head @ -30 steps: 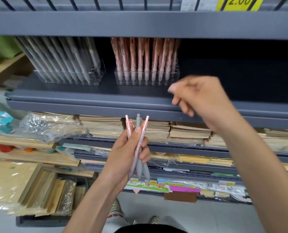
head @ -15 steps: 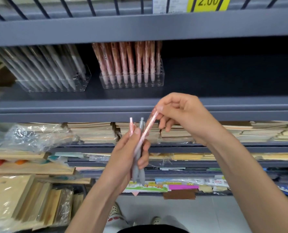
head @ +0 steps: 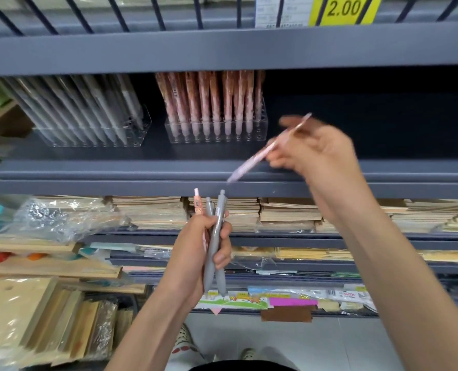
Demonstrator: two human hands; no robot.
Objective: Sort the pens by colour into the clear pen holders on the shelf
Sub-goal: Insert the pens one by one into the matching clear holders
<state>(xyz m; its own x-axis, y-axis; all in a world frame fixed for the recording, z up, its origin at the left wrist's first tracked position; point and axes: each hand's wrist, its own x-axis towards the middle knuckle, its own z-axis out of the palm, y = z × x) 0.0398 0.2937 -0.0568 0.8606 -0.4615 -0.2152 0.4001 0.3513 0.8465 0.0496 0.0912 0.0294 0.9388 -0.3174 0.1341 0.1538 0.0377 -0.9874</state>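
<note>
Right grip [head: 316, 153] is up in front of the shelf [head: 115, 170], fingers pinching a single pink pen [head: 266, 151]. That pen sits tilted, writing end pointing down and to the left, button end poking out above the knuckles. It's blurred, so the finer detail is lost. Its lower end crosses the shelf's front lip, off to the right of the holders and touching neither.

Lower down, the left grip [head: 195, 253] is curled tight round a bundle [head: 212, 245] held upright: two grey pens [head: 218, 218] in front and a second pink pen [head: 197, 202] tucked behind them. Button ends are up, and the tips poke out below the palm.

Back on the shelf, two clear holders stand side by side with a gap between them. The left holder [head: 88, 141] carries the stored grey pens [head: 75, 103], all leaning over to the left. The right holder [head: 214, 137] carries the stored pink pens [head: 209, 97], standing nearly straight, tips down in the holes.

Above, a yellow price tag [head: 343, 9] reads 2.00. Under the shelf, stacks of tan notebooks [head: 153, 212] lie flat behind the left grip.
</note>
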